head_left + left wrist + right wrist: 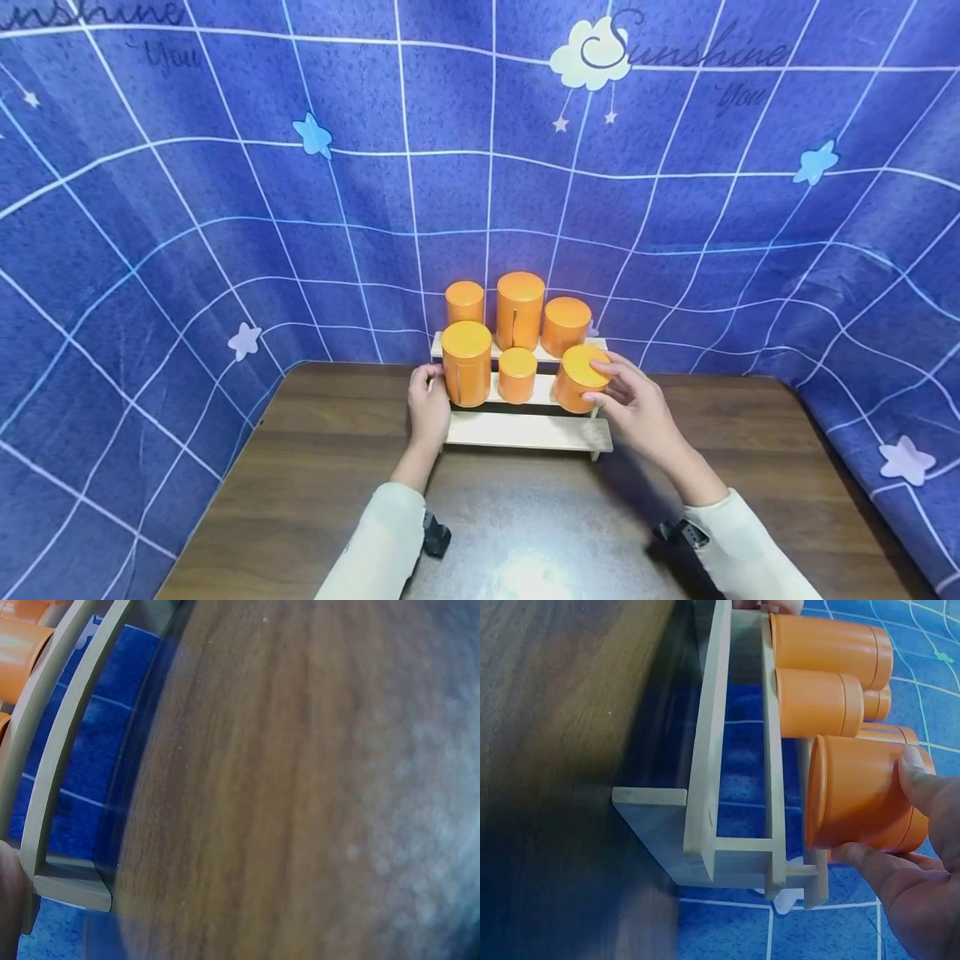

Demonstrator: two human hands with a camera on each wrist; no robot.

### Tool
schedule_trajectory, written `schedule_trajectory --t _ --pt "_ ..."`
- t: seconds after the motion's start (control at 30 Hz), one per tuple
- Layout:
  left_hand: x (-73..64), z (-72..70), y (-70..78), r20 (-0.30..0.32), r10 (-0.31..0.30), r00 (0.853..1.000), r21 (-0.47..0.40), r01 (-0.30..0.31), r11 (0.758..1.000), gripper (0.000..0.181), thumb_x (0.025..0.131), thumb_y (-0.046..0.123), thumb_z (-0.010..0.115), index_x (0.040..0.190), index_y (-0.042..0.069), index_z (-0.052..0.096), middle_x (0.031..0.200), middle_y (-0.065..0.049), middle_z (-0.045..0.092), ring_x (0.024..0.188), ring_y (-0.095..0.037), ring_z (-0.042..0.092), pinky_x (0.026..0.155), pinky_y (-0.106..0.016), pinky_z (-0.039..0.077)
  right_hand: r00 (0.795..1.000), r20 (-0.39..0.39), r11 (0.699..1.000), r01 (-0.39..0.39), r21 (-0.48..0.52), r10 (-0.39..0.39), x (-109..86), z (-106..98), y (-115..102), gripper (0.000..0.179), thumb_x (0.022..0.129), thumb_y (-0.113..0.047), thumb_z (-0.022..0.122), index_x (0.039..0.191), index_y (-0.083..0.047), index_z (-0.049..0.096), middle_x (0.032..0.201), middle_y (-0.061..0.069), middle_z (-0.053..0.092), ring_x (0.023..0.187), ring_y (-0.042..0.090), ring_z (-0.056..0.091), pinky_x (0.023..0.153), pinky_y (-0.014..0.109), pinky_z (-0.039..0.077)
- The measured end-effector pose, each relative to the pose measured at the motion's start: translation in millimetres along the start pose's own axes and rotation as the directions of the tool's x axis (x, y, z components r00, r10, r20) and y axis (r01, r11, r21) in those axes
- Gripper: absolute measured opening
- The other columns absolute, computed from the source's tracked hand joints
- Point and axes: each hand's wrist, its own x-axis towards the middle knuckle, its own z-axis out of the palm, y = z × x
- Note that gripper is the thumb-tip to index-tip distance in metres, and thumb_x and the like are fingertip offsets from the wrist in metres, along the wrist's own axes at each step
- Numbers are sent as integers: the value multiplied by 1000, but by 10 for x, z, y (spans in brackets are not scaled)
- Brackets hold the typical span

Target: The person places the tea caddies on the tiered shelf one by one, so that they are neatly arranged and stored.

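Note:
My right hand holds a short orange canister with a yellow-orange lid, thumb on one side and fingers on the other. In the right wrist view, this canister is at the right end of the middle tier, its base set apart from that board's front edge. My left hand grips the left end of the three-tier wooden rack, beside a tall orange canister. A small orange canister stands between the tall one and the held one.
On the top tier behind stand a narrow canister, a tall canister and a short wide canister. The rack sits at the back of a brown wooden table. A blue patterned curtain hangs close behind and along both sides.

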Motion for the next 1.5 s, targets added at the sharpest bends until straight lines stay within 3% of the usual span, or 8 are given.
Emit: schedule_trajectory --t 0.17,0.4,0.5,0.67,0.83,1.0,1.3,1.5 --pt "-17 7 2 0 3 1000 -6 -3 1000 13 101 0 54 99 -3 66 112 -19 64 113 -28 61 106 -42 46 1000 4 998 -28 -48 28 2 42 18 48 87 2 81 133 4 68 153 28 54 127 25 66 93 14 56" --pt "-7 38 -22 -5 16 1000 -55 -16 998 11 100 -2 55 97 -3 66 111 -19 63 111 -27 60 104 -41 45 999 -13 996 -40 -77 39 -9 90 72 48 88 -2 81 135 0 68 153 22 56 125 -6 60 91 18 59" --pt "-2 48 -30 0 18 1000 -59 -18 998 11 100 -2 55 97 -2 65 110 -18 62 111 -25 59 105 -40 44 999 -30 996 -37 -86 35 -20 106 94 49 88 -1 82 135 -1 68 153 21 58 126 -10 57 92 20 59" --pt "2 35 -22 3 13 1000 -35 -12 999 12 99 -2 53 97 -2 65 110 -16 62 111 -23 59 104 -37 45 999 -44 994 -22 -109 18 -19 139 111 47 88 0 81 134 -2 70 151 23 59 133 17 62 90 24 61" --pt "15 8 -31 1 6 1000 -23 -6 1000 13 100 -2 52 97 -1 65 110 -15 61 111 -23 59 103 -36 46 999 -45 996 -19 -85 16 -11 171 93 46 88 1 80 133 -1 70 147 24 61 129 40 63 89 18 60" --pt "11 -4 -20 -4 7 1000 -9 -7 1000 13 99 -2 52 96 -1 65 110 -14 62 111 -24 59 102 -36 46 998 -66 994 -17 -107 10 -16 191 68 45 88 0 80 133 -2 70 145 24 64 125 43 66 88 16 59" --pt "-3 -1 3 3 -5 1000 10 5 1000 14 100 0 52 99 0 65 112 -14 63 114 -25 60 105 -40 46 995 -95 993 -39 -112 29 -25 197 59 55 88 -1 81 139 -1 62 141 25 66 126 44 67 91 41 61" --pt "3 -6 -15 11 -11 1000 2 11 1000 13 101 1 53 100 -1 65 113 -15 62 115 -25 60 107 -41 45 987 -151 988 -79 -131 59 -26 224 40 67 82 0 87 143 -3 58 134 24 71 118 42 72 86 27 63"
